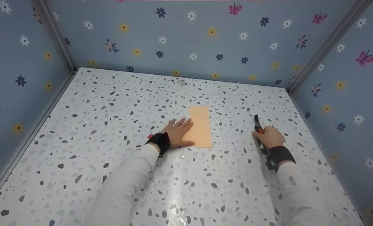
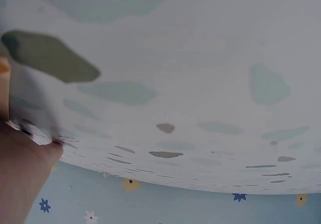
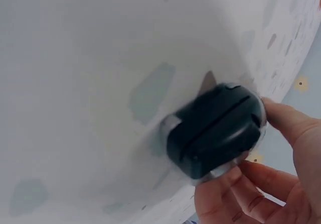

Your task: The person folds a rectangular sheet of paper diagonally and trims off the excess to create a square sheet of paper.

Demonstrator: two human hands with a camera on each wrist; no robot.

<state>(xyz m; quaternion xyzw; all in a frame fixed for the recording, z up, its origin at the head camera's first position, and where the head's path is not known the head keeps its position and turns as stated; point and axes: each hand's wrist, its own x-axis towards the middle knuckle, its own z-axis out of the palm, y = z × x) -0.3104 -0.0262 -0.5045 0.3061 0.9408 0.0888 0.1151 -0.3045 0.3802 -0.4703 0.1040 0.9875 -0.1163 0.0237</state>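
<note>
My left hand [image 1: 177, 134] lies with its fingers spread on a pale orange rectangular sheet [image 1: 200, 128], covering its left edge. Thumb and fingers reach onto the sheet from the left side. At the left edge of the left wrist view, part of that hand [image 2: 27, 169] shows beside a sliver of orange. Off to the right, my right hand [image 1: 272, 137] grips a black utility knife [image 1: 257, 121] with an orange part, its dark tip pointing away from me. In the right wrist view the knife's black rear end [image 3: 215, 131] sits between thumb and fingers, close over the table.
A white speckled tabletop [image 1: 111, 113] spreads under both hands. Blue panels with flowers and butterflies stand at the back [image 1: 186, 40], left [image 1: 7, 62] and right [image 1: 346, 103], joined by grey corner posts [image 1: 329, 47]. Black bands wrap both wrists.
</note>
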